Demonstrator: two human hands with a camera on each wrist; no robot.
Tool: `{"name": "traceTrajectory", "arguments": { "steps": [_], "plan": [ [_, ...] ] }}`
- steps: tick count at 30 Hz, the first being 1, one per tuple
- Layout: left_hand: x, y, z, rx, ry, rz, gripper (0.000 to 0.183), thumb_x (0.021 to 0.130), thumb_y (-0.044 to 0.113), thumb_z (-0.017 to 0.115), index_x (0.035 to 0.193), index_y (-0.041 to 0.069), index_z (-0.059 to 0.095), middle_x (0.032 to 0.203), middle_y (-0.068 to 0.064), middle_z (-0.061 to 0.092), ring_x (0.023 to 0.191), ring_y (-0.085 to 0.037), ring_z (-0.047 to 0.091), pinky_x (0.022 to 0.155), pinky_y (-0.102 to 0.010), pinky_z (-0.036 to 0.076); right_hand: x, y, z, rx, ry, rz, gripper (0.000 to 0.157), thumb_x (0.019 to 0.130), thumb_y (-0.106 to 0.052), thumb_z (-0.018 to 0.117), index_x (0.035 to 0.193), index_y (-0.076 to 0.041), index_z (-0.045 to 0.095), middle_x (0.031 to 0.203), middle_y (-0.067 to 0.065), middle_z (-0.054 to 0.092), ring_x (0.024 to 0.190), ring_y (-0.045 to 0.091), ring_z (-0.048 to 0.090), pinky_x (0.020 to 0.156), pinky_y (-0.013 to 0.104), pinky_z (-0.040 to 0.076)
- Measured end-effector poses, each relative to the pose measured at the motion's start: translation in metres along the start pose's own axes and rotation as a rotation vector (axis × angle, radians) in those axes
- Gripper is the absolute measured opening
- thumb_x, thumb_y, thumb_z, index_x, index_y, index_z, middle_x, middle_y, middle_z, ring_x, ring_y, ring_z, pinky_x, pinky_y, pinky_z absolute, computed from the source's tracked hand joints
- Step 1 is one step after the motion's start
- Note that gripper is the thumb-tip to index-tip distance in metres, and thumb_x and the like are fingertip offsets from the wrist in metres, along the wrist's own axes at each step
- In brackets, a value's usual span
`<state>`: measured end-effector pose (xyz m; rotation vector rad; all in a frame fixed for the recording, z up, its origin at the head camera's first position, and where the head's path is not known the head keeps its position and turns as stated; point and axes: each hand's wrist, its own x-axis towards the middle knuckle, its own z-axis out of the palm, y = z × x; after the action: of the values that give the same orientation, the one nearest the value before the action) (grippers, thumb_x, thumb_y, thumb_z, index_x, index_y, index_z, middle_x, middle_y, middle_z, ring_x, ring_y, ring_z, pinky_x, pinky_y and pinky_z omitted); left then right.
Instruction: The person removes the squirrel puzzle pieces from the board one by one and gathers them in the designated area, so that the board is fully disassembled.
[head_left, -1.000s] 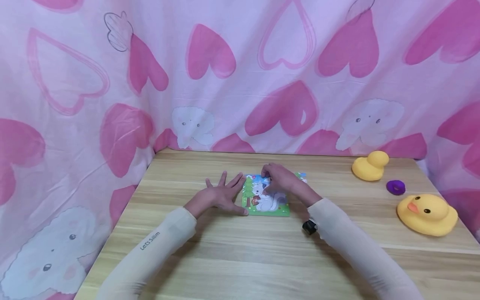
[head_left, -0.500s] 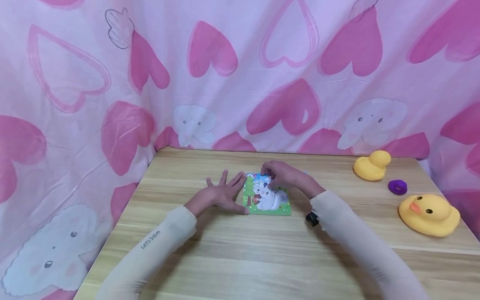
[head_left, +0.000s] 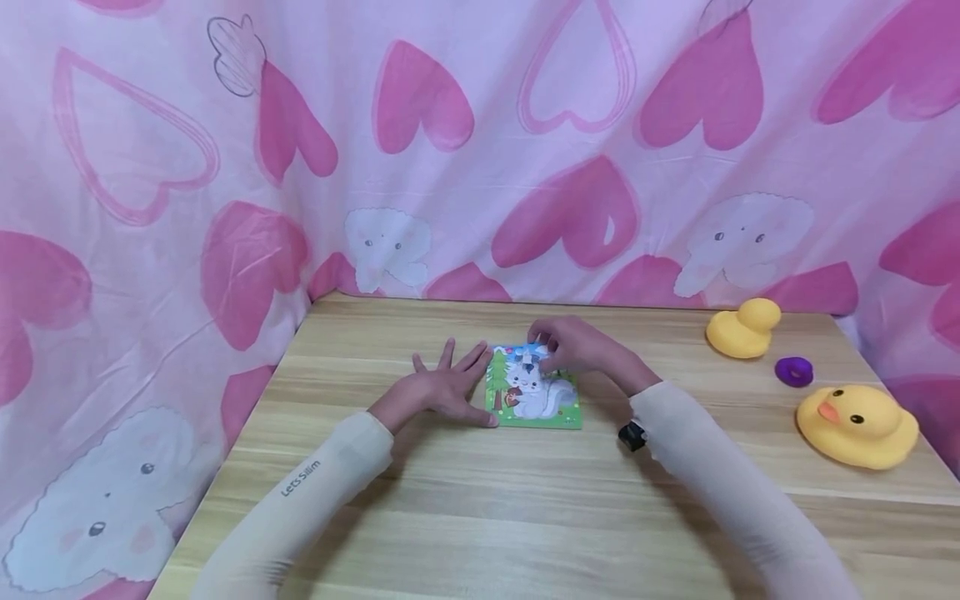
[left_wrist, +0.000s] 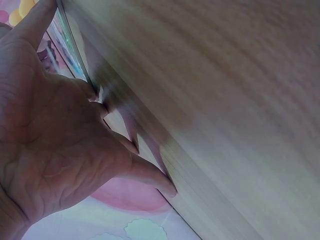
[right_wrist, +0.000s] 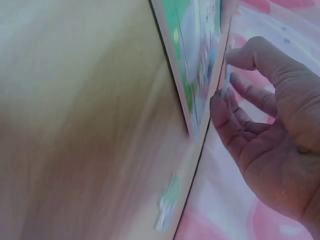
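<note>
A flat jigsaw puzzle (head_left: 536, 408) with a white squirrel, a tree and green ground lies mid-table in the head view. My left hand (head_left: 447, 392) is spread flat at its left side, thumb at the lower left corner and fingertips by the upper left edge. My right hand (head_left: 573, 344) is over the puzzle's upper right part, covering that corner. In the right wrist view, the thumb and fingers of this hand pinch a thin puzzle piece (right_wrist: 226, 82), seen edge-on. Another loose puzzle piece (right_wrist: 166, 202) lies on the table beyond the puzzle, hidden behind the right arm in the head view.
Two yellow rubber ducks, a rear one (head_left: 742, 329) and a larger front one (head_left: 857, 425), sit at the table's right side. Between them lies a small purple ring (head_left: 793, 372). A pink heart-patterned curtain (head_left: 450, 192) hangs behind the wooden table (head_left: 480, 517).
My right hand has shifted slightly right, showing more of the squirrel's head. The loose piece right of the puzzle is now covered by that arm. My left hand stays put.
</note>
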<state>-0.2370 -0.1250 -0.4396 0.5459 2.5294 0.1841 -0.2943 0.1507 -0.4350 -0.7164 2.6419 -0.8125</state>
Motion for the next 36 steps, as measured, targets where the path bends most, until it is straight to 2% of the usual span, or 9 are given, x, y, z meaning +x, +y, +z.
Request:
{"name": "traceTrajectory", "arguments": {
  "steps": [6,13,20,25,29,33,36],
  "plan": [
    [0.002,-0.001,0.001,0.006,0.007,0.002,0.124,0.083,0.084,0.065,0.170,0.034,-0.008,0.178,0.015,-0.019,0.162,-0.044,-0.024,0.111,-0.090,-0.013,-0.018,0.018,-0.019,-0.014,0.054,-0.020,0.042,0.086,-0.012,0.083,0.126,-0.014,0.070,0.118,0.006,0.072,0.108,0.026,0.066,0.095,0.045,0.060],
    [-0.001,-0.002,-0.001,0.004,0.006,-0.001,0.124,0.083,0.083,0.065,0.170,0.034,-0.009,0.178,0.014,-0.020,0.162,-0.044,-0.025,0.110,-0.091,-0.013,-0.040,0.049,-0.037,-0.037,0.090,-0.008,0.044,0.088,-0.009,0.082,0.130,-0.005,0.070,0.117,0.012,0.073,0.106,0.028,0.068,0.094,0.047,0.061],
    [-0.002,-0.001,0.000,0.015,0.008,0.017,0.124,0.084,0.084,0.064,0.171,0.032,-0.008,0.179,0.011,-0.019,0.162,-0.046,-0.023,0.110,-0.092,-0.011,-0.069,0.081,-0.049,-0.090,0.115,0.067,0.041,0.088,-0.006,0.083,0.126,-0.010,0.072,0.113,0.007,0.073,0.104,0.027,0.065,0.094,0.048,0.061],
    [-0.003,0.000,-0.001,0.019,-0.004,0.009,0.123,0.085,0.083,0.063,0.170,0.032,-0.009,0.178,0.012,-0.020,0.162,-0.045,-0.024,0.111,-0.092,-0.010,-0.081,0.100,-0.054,-0.129,0.113,0.087,0.042,0.088,-0.004,0.081,0.129,-0.006,0.071,0.114,0.009,0.074,0.102,0.027,0.066,0.094,0.051,0.061],
    [-0.003,0.001,-0.002,0.023,-0.015,0.007,0.123,0.085,0.083,0.063,0.170,0.033,-0.010,0.178,0.012,-0.021,0.162,-0.045,-0.025,0.111,-0.091,-0.010,-0.085,0.108,-0.057,-0.149,0.111,0.080,0.042,0.086,-0.001,0.079,0.128,-0.001,0.072,0.113,0.013,0.075,0.099,0.027,0.067,0.092,0.053,0.060],
    [-0.003,0.001,-0.003,0.018,-0.023,0.008,0.123,0.085,0.083,0.063,0.170,0.032,-0.010,0.178,0.012,-0.021,0.162,-0.045,-0.025,0.111,-0.091,-0.011,-0.087,0.110,-0.057,-0.175,0.108,0.064,0.041,0.087,0.000,0.078,0.127,-0.001,0.072,0.113,0.013,0.074,0.100,0.027,0.067,0.092,0.054,0.060],
    [-0.002,0.001,-0.004,0.014,-0.027,0.007,0.124,0.085,0.084,0.063,0.170,0.033,-0.010,0.178,0.012,-0.022,0.162,-0.045,-0.026,0.111,-0.091,-0.011,-0.088,0.109,-0.056,-0.186,0.098,0.088,0.041,0.089,0.000,0.077,0.130,-0.003,0.072,0.116,0.013,0.073,0.104,0.028,0.066,0.095,0.054,0.060]
  ]
}}
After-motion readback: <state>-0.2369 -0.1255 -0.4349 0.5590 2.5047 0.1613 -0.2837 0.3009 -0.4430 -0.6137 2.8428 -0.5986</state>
